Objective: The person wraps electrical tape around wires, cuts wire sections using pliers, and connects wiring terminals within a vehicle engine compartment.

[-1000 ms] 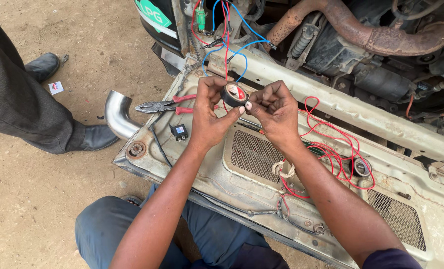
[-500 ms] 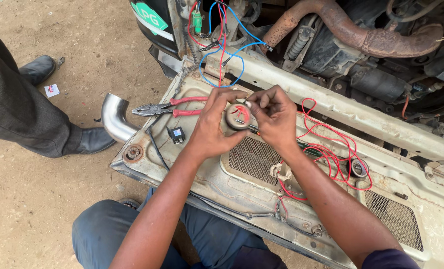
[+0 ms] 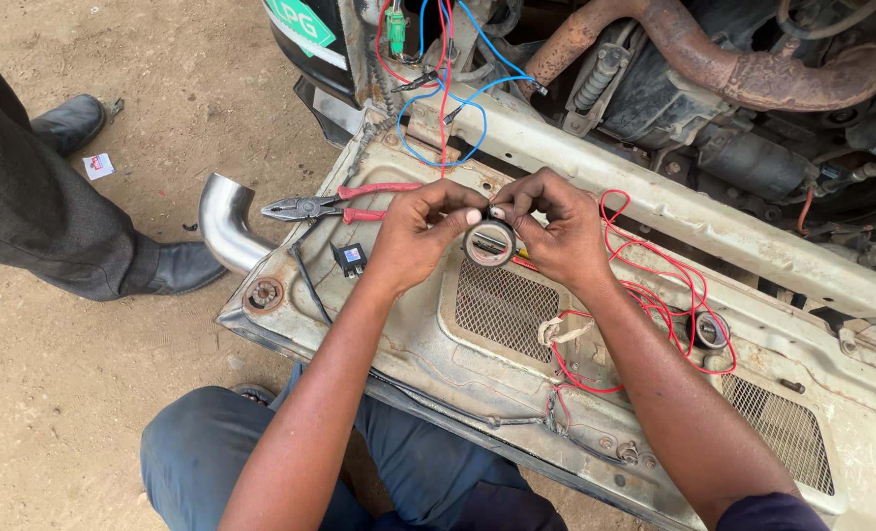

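A black roll of electrical tape (image 3: 489, 243) hangs between my two hands above a pale, dirty metal vehicle panel (image 3: 516, 393). My left hand (image 3: 420, 231) pinches the roll's upper left side with thumb and fingers. My right hand (image 3: 554, 224) grips its right side, fingertips meeting the left hand's at the top of the roll. Loose red wire (image 3: 654, 295) runs from under my right hand across the panel. Red-handled pliers (image 3: 334, 206) lie on the panel just left of my left hand, beside a small black relay (image 3: 350, 259).
Blue and red wires (image 3: 448, 98) loop above from the engine bay, under a rusty exhaust pipe (image 3: 723, 64). A chrome pipe bend (image 3: 226, 221) sticks out at the panel's left end. Another person's dark trouser leg and black shoe (image 3: 177, 267) stand on the dirt at left.
Both hands with the tape roll have shifted slightly lower over the panel, and the roll now faces the camera more squarely. The view has drifted a little.
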